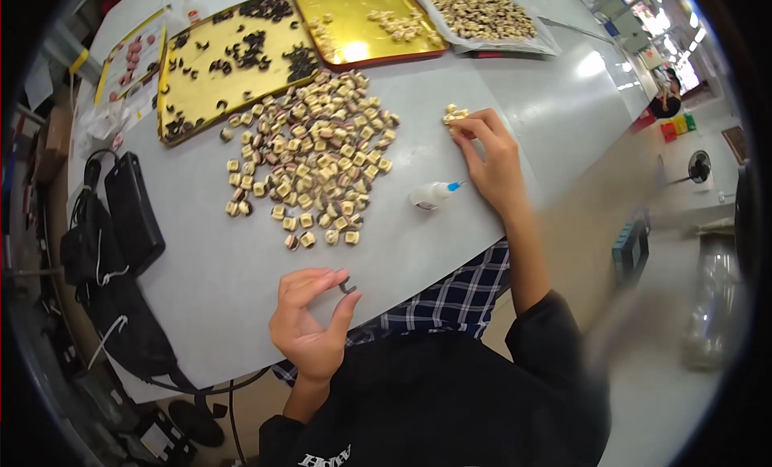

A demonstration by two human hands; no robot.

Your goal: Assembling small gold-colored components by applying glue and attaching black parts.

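Note:
My left hand (310, 326) pinches a small dark C-shaped piece (347, 287) between thumb and fingertips, just above the table's near edge. At the right, my right hand (497, 165) has its bent fingertips down on a little cluster of cream-coloured pieces (453, 111) and appears to pinch one of them. Between the hands lies a small white squeeze bottle (430, 196) with a blue needle tip, on its side and pointing right. A wide heap of small cream-and-dark assembled pieces (322, 149) covers the middle of the table.
Across the back are a gold tray of dark curved pieces (209, 89), a gold tray of cream pieces (362, 45) and a lined tray (543, 39) full of assembled pieces. A black power bank-like box (133, 214) and cables lie left. A person (667, 97) is far right.

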